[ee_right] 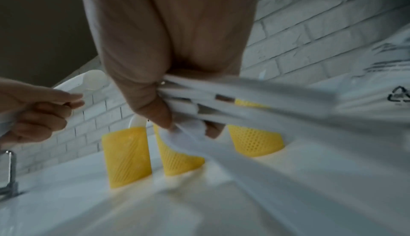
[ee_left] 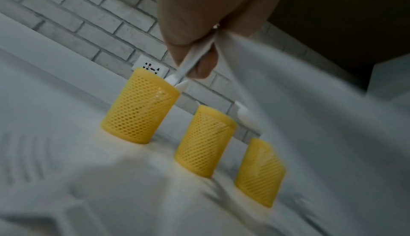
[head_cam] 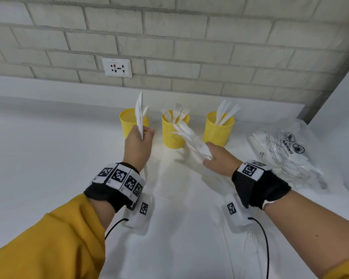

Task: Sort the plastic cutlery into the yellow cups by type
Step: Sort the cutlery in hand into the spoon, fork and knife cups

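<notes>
The left hand (head_cam: 138, 144) is clenched round the handles of a small bunch of spoons (head_cam: 139, 115), held upright so the bowls rise in front of, and a little above, the left cup (head_cam: 127, 122); in the left wrist view thumb and fingers pinch the white handles together, with a spoon bowl showing just beyond that cup's rim. The right hand (head_cam: 218, 159) grasps a loose, motion-blurred fan of white cutlery (head_cam: 189, 138) that points up and left toward the middle cup (head_cam: 174, 129); which types are in this fan cannot be told through the blur. The middle cup already stands full of forks (head_cam: 175, 113), the right cup (head_cam: 218, 128) holds knives (head_cam: 226, 112), and the left cup seems to have at least one spoon in it. The sorting looks to be well under way, with the spoon bunch the batch now in hand. The next move probably calls for bringing the spoons over the left cup's mouth, handles down, and letting go without nudging the light mesh cup. Then the right hand's mix would need separating by type. More cutlery lies in and under the clear plastic bag (head_cam: 288, 150) on the white surface (head_cam: 48, 148), to the right of the cups, so a good share remains.
</notes>
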### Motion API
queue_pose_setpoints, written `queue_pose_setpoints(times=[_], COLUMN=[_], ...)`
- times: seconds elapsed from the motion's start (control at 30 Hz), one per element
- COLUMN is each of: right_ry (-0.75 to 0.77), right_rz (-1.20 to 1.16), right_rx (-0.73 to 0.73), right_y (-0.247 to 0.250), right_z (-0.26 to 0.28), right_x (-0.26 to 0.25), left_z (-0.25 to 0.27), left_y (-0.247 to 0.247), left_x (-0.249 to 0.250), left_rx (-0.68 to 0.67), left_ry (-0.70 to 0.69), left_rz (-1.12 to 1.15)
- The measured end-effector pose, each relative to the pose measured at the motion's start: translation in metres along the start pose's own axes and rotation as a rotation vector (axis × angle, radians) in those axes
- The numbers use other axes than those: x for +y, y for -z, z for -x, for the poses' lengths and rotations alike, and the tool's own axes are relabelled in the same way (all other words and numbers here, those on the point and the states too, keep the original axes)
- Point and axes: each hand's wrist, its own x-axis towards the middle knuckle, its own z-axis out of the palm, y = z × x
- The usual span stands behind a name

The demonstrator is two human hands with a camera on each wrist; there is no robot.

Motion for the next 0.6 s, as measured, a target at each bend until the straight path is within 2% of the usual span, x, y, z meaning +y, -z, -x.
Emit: queue_pose_setpoints(times=[0.1,0.2,0.33,0.5,0.6], right_ry=[0.092,0.17,0.234,0.418,0.374], right_rz=[-0.193,-0.364,-0.395,-0.256,-0.163], right_rx=[0.171,0.284,0.254,0.177,0.157], right_y=[0.019,0.031,0.025,0.017,0.019], right_z=[-0.001,-0.004,-0.01,-0.014,-0.015], right_x=[-0.016,-0.039,-0.065,-0.072,-0.068], left_z=[0.009,0.02,0.022,0.014,0.011], left_y=[-0.006,-0.024,-0.048,-0.058,-0.064], left_x=[0.018,0.033,0.05,0.059,0.055], left_rx=[-0.132,-0.27,-0.353,-0.277,-0.306], left_ry=[0.007,0.026,0.044,0.245,0.281], left_rz=[0.24,0.367,0.46,0.666,0.708])
